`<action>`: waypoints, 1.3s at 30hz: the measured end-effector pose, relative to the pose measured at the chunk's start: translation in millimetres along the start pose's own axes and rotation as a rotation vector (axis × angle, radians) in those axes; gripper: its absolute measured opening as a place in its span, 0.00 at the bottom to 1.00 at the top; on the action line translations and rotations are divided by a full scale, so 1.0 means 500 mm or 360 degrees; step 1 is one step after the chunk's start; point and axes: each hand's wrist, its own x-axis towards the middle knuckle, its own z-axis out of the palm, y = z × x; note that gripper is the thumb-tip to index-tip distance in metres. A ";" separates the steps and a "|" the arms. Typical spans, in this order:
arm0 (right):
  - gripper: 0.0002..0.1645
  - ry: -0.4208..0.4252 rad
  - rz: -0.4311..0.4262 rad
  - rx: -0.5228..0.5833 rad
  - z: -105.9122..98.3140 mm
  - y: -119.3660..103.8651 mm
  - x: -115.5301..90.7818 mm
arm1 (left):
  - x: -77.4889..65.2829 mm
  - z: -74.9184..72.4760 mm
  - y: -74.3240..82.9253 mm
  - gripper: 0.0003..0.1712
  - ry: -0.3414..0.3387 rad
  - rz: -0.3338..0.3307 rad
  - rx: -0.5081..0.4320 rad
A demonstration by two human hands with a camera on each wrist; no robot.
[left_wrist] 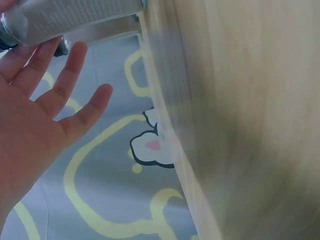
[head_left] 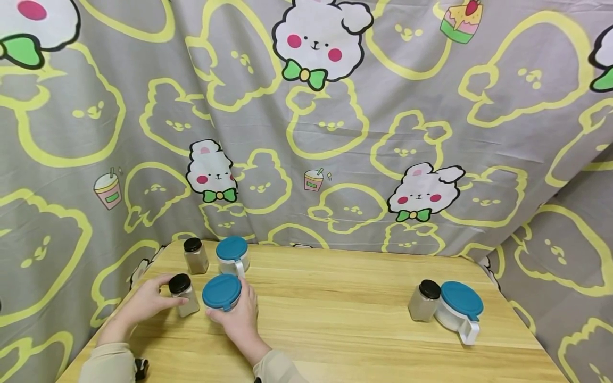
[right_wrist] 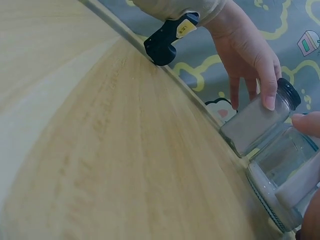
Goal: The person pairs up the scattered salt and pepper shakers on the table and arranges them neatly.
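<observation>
My left hand (head_left: 143, 304) holds a small glass shaker jar (head_left: 189, 304) with a black lid, thumb on the near side and fingers behind. The left wrist view shows this jar (left_wrist: 75, 19) at the top edge, with the lower fingers spread loose. Just to its right, my right hand (head_left: 243, 316) grips a round seasoning pot (head_left: 221, 292) with a blue lid, thumb and fingers on its sides. In the right wrist view the black-lidded jar (right_wrist: 257, 125) and the clear pot (right_wrist: 272, 172) stand side by side on the table; the pot is partly cut off.
Behind my hands stand another black-lidded jar (head_left: 196, 260) and a blue-lidded pot (head_left: 232, 255) with a white handle. A similar jar (head_left: 424, 303) and pot (head_left: 461, 306) stand together on the right of the wooden table (head_left: 335, 324). A patterned curtain (head_left: 335, 133) hangs around the table.
</observation>
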 end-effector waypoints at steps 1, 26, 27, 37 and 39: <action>0.58 0.0001 0.0000 0.0006 0.000 0.000 0.000 | 0.000 0.000 0.000 0.33 0.0000 -0.0007 0.0004; 0.53 0.0138 -0.0138 -0.0011 -0.017 -0.007 0.008 | 0.010 -0.008 0.019 0.31 0.0117 0.0113 0.0055; 0.53 0.0146 -0.0138 -0.0020 -0.018 -0.008 0.008 | 0.011 -0.008 0.020 0.29 0.0128 0.0120 0.0064; 0.54 0.0188 -0.0128 -0.0083 -0.027 -0.010 0.007 | 0.014 -0.002 0.029 0.20 0.0192 0.0246 0.0011; 0.53 0.0199 -0.0129 -0.0099 -0.030 -0.010 0.005 | 0.013 0.001 0.031 0.20 0.0204 0.0263 -0.0007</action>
